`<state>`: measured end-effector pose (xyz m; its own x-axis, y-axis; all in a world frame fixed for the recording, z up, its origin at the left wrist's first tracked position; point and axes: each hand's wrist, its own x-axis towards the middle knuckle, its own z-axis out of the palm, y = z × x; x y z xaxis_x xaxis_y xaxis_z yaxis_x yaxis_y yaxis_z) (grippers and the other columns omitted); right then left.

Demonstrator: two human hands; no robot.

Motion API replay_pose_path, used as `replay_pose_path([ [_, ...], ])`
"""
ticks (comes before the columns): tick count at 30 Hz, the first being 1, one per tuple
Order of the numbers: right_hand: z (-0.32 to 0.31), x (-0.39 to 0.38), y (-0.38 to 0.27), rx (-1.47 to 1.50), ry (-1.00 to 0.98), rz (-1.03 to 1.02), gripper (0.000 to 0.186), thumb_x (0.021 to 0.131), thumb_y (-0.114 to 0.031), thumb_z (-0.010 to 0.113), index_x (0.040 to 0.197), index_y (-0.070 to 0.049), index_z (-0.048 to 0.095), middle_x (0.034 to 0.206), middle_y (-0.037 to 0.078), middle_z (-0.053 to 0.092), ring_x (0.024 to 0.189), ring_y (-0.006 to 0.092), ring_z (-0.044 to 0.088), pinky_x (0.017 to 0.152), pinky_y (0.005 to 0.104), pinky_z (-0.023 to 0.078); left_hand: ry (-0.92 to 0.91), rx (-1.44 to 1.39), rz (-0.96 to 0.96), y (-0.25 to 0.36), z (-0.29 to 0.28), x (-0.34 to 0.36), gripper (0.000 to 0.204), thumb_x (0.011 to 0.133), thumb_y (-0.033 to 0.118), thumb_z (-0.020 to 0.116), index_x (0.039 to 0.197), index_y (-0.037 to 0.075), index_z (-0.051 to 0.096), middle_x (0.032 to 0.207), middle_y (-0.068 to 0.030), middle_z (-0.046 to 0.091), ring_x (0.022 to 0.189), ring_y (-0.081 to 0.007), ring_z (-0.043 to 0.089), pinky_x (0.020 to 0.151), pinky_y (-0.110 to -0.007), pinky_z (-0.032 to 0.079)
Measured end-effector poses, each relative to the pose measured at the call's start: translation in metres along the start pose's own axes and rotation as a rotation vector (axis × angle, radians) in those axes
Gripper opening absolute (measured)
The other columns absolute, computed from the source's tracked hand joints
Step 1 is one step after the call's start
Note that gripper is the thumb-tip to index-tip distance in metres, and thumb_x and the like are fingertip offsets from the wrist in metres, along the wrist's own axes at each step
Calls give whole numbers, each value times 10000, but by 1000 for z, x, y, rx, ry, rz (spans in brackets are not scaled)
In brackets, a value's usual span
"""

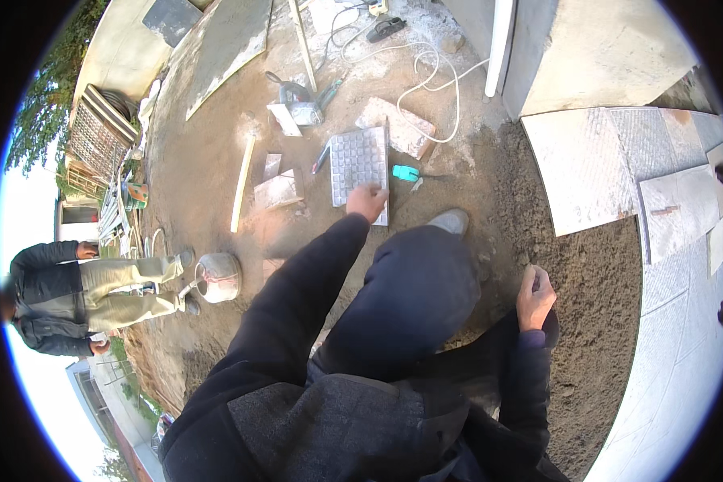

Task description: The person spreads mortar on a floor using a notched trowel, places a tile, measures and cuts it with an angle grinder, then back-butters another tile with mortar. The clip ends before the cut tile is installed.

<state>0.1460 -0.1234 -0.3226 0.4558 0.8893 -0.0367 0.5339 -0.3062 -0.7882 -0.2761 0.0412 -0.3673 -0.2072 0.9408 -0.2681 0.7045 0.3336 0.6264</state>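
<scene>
Nearest, a dark-clad bent leg (426,281) is filling the middle of the frame between the two arms. At right of centre the right hand (536,299) is hovering with fingers loosely curled, beside a strip of loose dark soil (594,281). The left hand (367,201) is resting, fingers bunched narrow, at the lower right part of a pale gridded tile (357,161), which is lying in the centre; I cannot fairly tell whether either hand is gripping anything. Just right of the tile, a teal tool (406,173) is lying on the ground, any lettering coming out too small to read. Broken slabs (277,191) and a wooden strip (243,185) are cluttering the ground to the left, a bucket (219,277) farther left. Paving slabs (578,169) are covering the right side. Beyond the tile, a power tool (304,114) is sitting near a looping white cable (458,104). At the far left a co-worker (50,281) is standing.
</scene>
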Motion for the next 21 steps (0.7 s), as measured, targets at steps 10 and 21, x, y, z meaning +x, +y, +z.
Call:
replay_pose_path([
  [10,105,42,-37,189,-263,148,212,1036,-151,717,1056,57,752,743,62,681,684,74,602,639,282,518,84,612,-37,36,58,263,306,897,309,670,1008,52,795,1052,-214,785,1011,-399,760,887,-501,603],
  [21,118,81,-103,484,-324,71,463,1118,-256,610,1444,70,564,1154,88,684,983,131,641,869,285,522,-764,-578,191,158,44,77,207,958,157,788,1060,-21,765,924,-59,749,735,-114,689,623,-299,558],
])
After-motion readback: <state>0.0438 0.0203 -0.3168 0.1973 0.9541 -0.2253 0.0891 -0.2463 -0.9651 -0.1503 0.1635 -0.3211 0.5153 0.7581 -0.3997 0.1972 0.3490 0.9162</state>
